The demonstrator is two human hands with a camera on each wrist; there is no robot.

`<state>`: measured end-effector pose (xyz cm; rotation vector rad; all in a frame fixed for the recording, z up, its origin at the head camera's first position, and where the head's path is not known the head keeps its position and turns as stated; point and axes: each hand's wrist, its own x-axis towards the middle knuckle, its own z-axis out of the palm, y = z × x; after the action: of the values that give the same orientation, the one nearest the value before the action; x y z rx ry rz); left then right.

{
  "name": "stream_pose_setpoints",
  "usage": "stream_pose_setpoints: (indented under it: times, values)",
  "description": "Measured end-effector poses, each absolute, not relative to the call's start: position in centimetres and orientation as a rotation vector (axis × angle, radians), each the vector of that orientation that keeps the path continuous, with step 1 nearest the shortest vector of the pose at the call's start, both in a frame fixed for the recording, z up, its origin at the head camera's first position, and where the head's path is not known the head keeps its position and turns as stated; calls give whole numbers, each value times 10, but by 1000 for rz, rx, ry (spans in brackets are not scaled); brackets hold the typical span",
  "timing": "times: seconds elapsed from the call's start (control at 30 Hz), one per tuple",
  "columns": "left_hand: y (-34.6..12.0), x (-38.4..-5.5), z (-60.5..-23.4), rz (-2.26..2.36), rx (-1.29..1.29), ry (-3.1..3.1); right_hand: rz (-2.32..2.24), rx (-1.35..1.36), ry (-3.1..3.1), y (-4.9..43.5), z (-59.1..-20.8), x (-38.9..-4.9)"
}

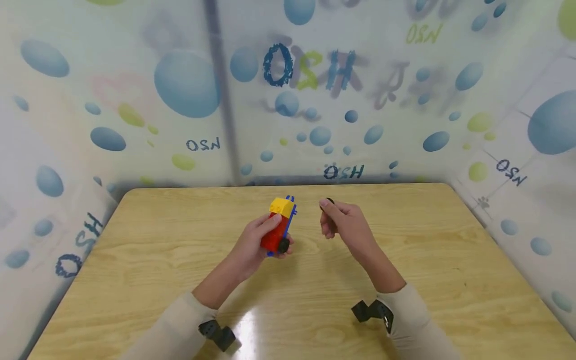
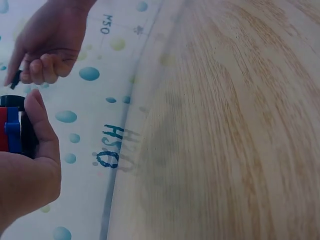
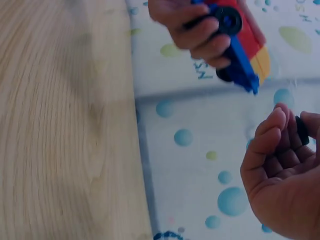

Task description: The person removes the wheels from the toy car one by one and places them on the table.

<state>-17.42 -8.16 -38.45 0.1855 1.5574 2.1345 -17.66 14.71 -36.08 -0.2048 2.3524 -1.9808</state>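
Observation:
My left hand (image 1: 252, 242) grips a toy truck (image 1: 272, 239) with a red body, a yellow front part (image 1: 281, 206) and a blue chassis. The truck is held at a tilt above the table, yellow end pointing away. Black wheels (image 3: 230, 20) show on its blue underside in the right wrist view, partly covered by fingers. Off to the right, my right hand (image 1: 355, 227) pinches a small black wheel (image 3: 302, 131) between thumb and forefinger, apart from the truck. In the left wrist view only the truck's blue and red end (image 2: 13, 129) shows beside the left thumb.
A light wooden table (image 1: 450, 260) lies under both hands. Behind it and at the sides hang pale curtains (image 1: 382, 145) printed with blue and green dots. A black wrist camera (image 1: 217, 335) sits on the left sleeve, another (image 1: 373, 312) on the right.

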Motion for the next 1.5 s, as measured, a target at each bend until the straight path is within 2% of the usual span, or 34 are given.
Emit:
stream_pose_setpoints:
  times: [0.57, 0.97, 1.5]
  values:
    - [-88, -175, -387, 2124, 131, 1606, -1907, 128, 2234, 208, -402, -226]
    - [-87, -174, -395, 2089, 34, 1643, -1803, 318, 2105, 234, -429, -253]
    - [-86, -174, -398, 2080, 81, 1615, -1730, 508, 1948, 250, -435, -264]
